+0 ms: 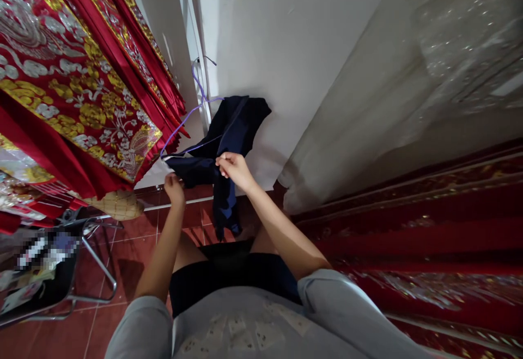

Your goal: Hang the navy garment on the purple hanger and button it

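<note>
A dark navy garment (241,130) hangs loosely from a purple wire hanger (180,126) in front of the white wall. Its exact kind is hard to tell; a long end dangles toward the floor. My right hand (233,168) pinches the cloth near the middle, just below the hanger's lower bar. At the garment's left end, under the hanger's corner, my left hand (175,189) has its fingers closed on the cloth edge. The hanger's hook sits up by a pale vertical frame edge.
Red embroidered cloths (81,86) with gold and silver patterns hang at the left. Below them stands a black chair (61,277) with metal legs and items on its seat. Clear plastic sheeting (368,92) and more red decorated fabric (429,228) fill the right. Red tiles (126,272) cover the floor.
</note>
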The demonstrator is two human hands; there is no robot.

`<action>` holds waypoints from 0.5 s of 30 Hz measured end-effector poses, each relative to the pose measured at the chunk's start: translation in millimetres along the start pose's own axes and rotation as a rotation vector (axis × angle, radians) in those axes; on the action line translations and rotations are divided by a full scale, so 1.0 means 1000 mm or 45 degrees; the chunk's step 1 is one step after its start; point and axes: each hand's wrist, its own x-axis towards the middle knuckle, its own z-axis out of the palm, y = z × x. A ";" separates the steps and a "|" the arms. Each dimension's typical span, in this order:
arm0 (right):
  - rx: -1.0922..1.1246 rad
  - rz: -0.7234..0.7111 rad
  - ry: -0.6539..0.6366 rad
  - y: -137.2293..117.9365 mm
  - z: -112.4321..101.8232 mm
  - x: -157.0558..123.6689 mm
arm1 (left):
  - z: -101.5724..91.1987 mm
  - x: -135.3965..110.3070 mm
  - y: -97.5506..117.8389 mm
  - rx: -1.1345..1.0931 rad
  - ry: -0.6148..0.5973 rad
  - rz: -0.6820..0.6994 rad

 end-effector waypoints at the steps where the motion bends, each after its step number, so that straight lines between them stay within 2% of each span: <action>1: 0.017 0.019 0.008 0.005 -0.005 -0.001 | 0.001 -0.011 -0.005 0.020 -0.033 0.008; 4: -0.060 0.090 0.036 0.024 -0.023 -0.004 | 0.007 -0.029 0.001 0.104 -0.186 0.112; 7: -0.349 0.157 -0.015 0.037 -0.035 -0.010 | 0.023 -0.037 0.033 0.177 -0.353 0.412; 9: -0.511 0.083 -0.098 0.037 -0.035 -0.014 | 0.040 -0.044 0.057 0.198 -0.432 0.596; 11: -0.560 -0.099 -0.175 0.030 -0.029 -0.016 | 0.056 -0.052 0.076 0.181 -0.540 0.702; 13: -0.527 -0.228 -0.225 0.019 -0.022 -0.014 | 0.068 -0.059 0.087 0.173 -0.630 0.801; 15: -0.482 -0.192 -0.242 0.010 -0.016 -0.009 | 0.071 -0.061 0.090 0.194 -0.602 0.887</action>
